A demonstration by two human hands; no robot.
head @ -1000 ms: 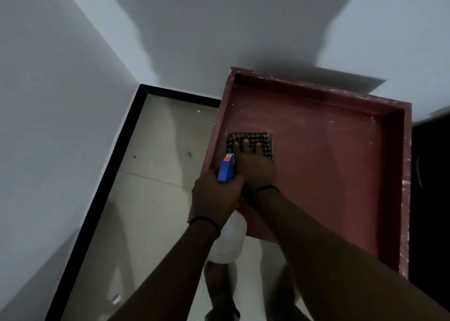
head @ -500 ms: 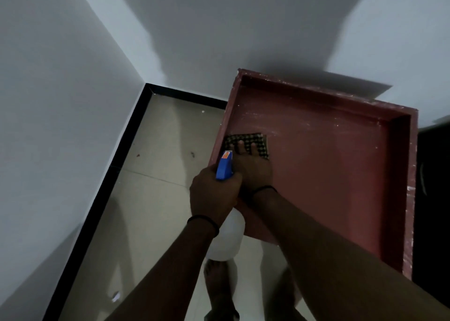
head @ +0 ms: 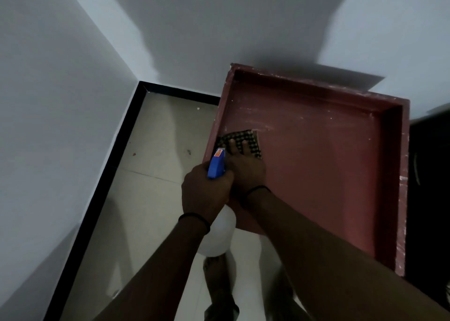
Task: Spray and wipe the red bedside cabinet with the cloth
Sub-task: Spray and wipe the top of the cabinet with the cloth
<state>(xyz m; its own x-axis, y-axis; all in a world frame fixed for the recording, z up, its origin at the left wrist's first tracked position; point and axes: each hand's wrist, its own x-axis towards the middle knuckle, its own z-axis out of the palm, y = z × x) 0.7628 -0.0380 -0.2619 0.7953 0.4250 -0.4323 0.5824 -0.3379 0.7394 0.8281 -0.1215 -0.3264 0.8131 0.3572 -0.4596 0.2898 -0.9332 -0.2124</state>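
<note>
The red bedside cabinet (head: 316, 165) fills the right of the view; its recessed top has a raised rim with pale scuffs. A dark checked cloth (head: 243, 138) lies flat near the top's left rim. My right hand (head: 243, 165) presses on the cloth with straight fingers. My left hand (head: 207, 191) grips a spray bottle (head: 219, 233) with a white body and blue trigger head, held just left of the cabinet's edge. The nozzle points toward the cloth.
White walls meet in a corner at the back left, with a black skirting (head: 107, 174) along the beige tiled floor (head: 151, 199). A dark piece of furniture (head: 431, 199) stands against the cabinet's right side. My bare feet (head: 219, 286) stand below the bottle.
My right hand and the cloth have slid a little left, toward the cabinet's left rim. The left hand still holds the bottle in much the same place.
</note>
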